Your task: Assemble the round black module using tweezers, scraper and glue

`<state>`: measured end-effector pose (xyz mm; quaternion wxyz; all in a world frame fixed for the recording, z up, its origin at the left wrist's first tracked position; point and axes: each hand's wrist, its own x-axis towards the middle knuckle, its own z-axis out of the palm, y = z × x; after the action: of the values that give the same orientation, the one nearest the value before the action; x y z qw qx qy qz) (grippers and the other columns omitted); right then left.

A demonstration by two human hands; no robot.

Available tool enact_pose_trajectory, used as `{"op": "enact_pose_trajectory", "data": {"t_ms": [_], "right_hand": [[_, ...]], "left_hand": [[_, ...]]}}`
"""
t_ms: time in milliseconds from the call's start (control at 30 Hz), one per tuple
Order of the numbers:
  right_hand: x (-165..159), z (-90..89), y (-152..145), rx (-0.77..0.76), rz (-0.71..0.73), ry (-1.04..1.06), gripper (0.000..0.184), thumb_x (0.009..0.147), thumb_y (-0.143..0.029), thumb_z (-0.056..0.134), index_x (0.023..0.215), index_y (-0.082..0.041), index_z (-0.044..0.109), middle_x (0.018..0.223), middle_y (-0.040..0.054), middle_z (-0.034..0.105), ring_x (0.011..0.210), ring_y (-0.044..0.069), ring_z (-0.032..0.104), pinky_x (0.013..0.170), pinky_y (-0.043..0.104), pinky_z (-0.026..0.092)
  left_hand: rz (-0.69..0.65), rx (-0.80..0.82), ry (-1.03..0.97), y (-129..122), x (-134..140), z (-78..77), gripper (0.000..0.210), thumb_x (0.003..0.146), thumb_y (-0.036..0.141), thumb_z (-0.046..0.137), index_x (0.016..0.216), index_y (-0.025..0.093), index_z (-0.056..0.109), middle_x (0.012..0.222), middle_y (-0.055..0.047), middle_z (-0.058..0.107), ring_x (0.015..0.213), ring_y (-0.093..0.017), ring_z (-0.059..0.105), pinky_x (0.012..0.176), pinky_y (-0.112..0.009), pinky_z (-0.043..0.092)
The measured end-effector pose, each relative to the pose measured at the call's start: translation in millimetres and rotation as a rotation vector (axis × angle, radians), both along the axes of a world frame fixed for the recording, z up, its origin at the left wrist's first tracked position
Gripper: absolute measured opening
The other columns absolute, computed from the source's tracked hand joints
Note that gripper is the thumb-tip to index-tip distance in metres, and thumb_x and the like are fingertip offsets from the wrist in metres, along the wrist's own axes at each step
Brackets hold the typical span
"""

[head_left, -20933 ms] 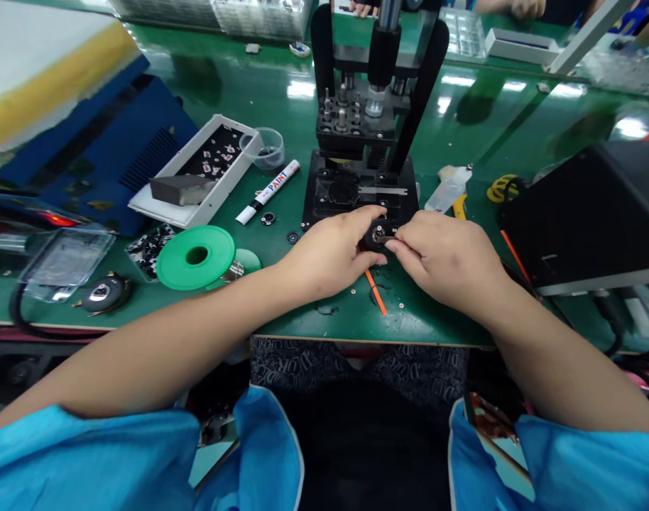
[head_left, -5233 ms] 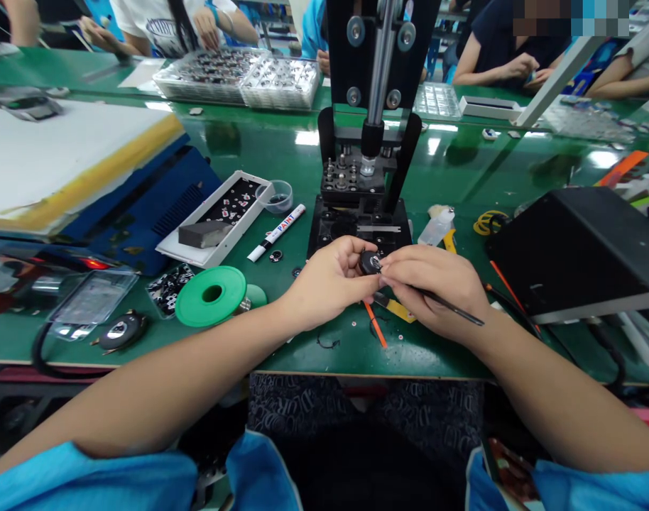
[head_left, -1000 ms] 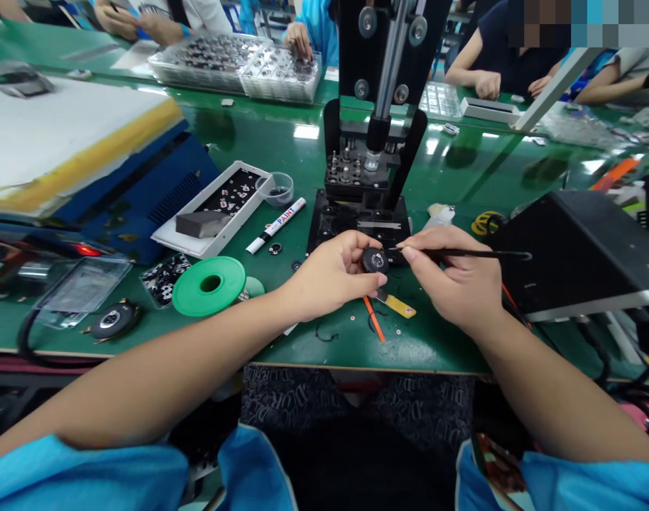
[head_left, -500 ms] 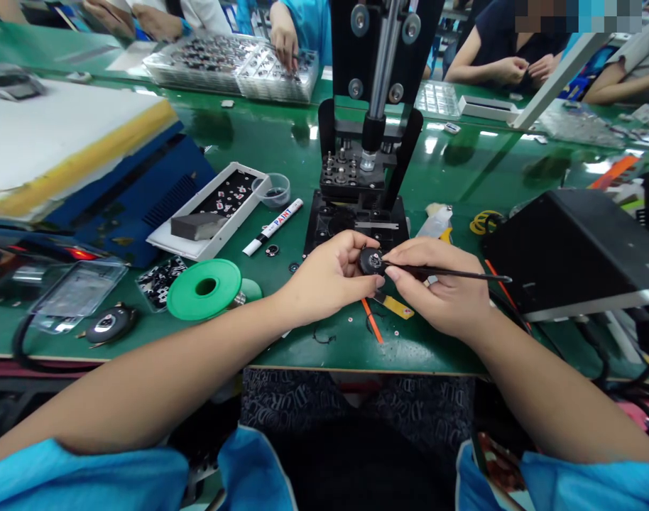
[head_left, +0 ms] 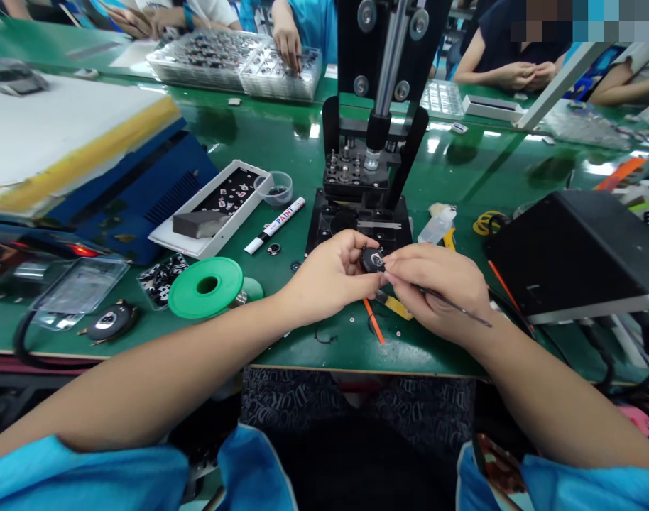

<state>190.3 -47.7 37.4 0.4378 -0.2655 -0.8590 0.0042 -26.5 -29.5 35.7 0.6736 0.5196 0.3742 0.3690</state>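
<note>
A small round black part with a shiny centre is held between the thumb and fingers of my left hand. My right hand is closed around thin dark tweezers, whose rear end sticks out low to the right across the palm. Its fingertips touch the right edge of the round part, and the tool's tip is hidden by them. Beneath the hands lie an orange stick and a yellow-handled tool, partly covered. Just behind stands a black press.
Left of the hands are a green spool, a paint marker, a white tray with a grey block, and another round device. A black box stands at right. Co-workers' hands work across the bench.
My right hand has turned, so the tool's rear end now points lower and further in. Its fingertips have closed in on the round part's edge. My left hand keeps its hold.
</note>
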Motion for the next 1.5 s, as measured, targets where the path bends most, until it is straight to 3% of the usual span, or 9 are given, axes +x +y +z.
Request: {"op": "enact_pose_trajectory", "data": {"t_ms": [333,867,1067,1500], "right_hand": [[-4.1,3.8,-0.6,-0.06,0.02,0.111,0.015,0.101,-0.011,0.076,0.104,-0.026,0.076,0.098,0.0033,0.087,0.093,0.021,0.087,0.085,0.036,0.073],[-3.6,3.3,-0.1,-0.08,0.026,0.078,0.015,0.102,-0.01,0.074,0.102,-0.025,0.075,0.097,0.0024,0.086,0.094,0.021,0.086,0.086,0.034,0.072],[-3.4,2.1,0.1,-0.039,0.035,0.068,0.013,0.101,-0.007,0.076,0.102,-0.02,0.075,0.103,0.0075,0.087,0.096,0.019,0.085,0.089,0.029,0.07],[-3.6,1.8,-3.0,0.008,0.006,-0.004,0.018,0.099,-0.004,0.077,0.098,-0.021,0.072,0.103,0.0075,0.086,0.092,0.021,0.084,0.084,0.03,0.068]], "left_hand": [[0.01,-0.033,-0.028,1.2,2.6,-1.2,0.057,0.07,0.014,0.094,0.116,0.016,0.06,0.088,0.004,0.073,0.07,-0.009,0.071,0.066,-0.024,0.062],[0.038,0.024,-0.028,2.1,2.1,-5.7,0.06,0.069,0.015,0.095,0.118,0.015,0.061,0.093,0.002,0.076,0.08,-0.01,0.072,0.075,-0.024,0.06],[0.022,0.022,-0.034,2.3,0.8,-6.6,0.057,0.07,0.012,0.093,0.118,0.016,0.062,0.095,0.002,0.076,0.082,-0.01,0.073,0.075,-0.024,0.06],[-0.005,0.019,0.02,1.4,1.6,1.4,0.047,0.072,0.013,0.083,0.112,0.015,0.059,0.082,0.006,0.073,0.067,-0.009,0.07,0.065,-0.025,0.059]]}}
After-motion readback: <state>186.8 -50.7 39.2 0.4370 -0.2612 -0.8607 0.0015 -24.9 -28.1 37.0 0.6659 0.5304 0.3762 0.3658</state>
